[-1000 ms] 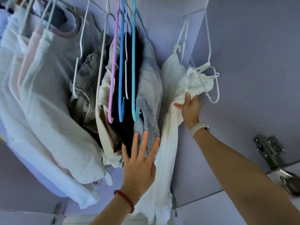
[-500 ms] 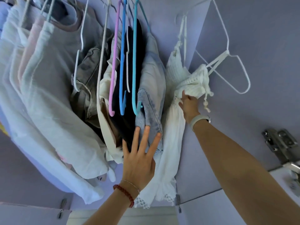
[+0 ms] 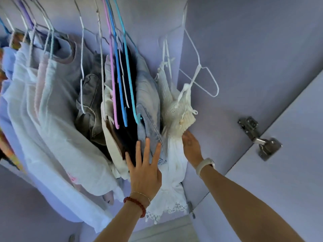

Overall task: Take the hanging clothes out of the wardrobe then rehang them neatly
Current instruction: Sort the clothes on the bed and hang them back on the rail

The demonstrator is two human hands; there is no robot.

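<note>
while the left hand (image 3: 145, 170) presses flat on the denim garment (image 3: 148, 109), the right hand (image 3: 191, 147) touches the white dress (image 3: 174, 165), fingers straight.

Past my fingertips rises the pale lilac back wall (image 3: 152, 23) of the wardrobe, evenly lit. To the right of my fingers a side panel (image 3: 253, 41) meets the open door (image 3: 297, 154), joined by a steel hinge (image 3: 260, 138).

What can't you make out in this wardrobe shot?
- Head view: the rail and hanger hooks are cut off by the top edge.
- The dark garment is mostly hidden between its neighbours.
- The right hand is blurred; its grip on the white dress is unclear.
- Clothes at far left are blurred and cut off.
</note>
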